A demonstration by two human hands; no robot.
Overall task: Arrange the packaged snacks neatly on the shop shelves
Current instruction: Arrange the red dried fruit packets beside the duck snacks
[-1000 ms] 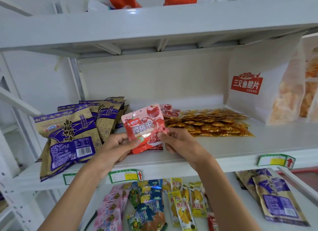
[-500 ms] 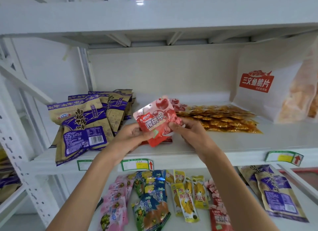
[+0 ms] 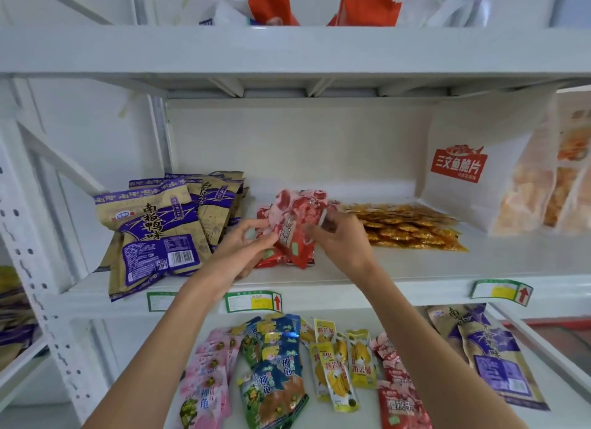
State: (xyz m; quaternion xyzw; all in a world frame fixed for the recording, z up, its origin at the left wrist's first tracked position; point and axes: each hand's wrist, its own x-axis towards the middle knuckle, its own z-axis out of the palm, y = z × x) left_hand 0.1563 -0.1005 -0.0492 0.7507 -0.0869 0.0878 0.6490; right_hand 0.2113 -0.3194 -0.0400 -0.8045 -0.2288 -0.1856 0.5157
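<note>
Over the middle shelf (image 3: 415, 268), left hand (image 3: 243, 249) and right hand (image 3: 339, 240) each pinched one red cherry-snack pouch (image 3: 297, 224), tilted above a small red stack (image 3: 275, 257). Purple-and-tan duck-flavour bags (image 3: 153, 233) lay left, count unclear; gold sachets (image 3: 406, 227) right.

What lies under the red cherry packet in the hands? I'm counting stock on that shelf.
Under the red cherry packet, gripped by left hand and right hand, more red packets lie on the shelf. Their number cannot be told; hands and packet cover most.
</note>
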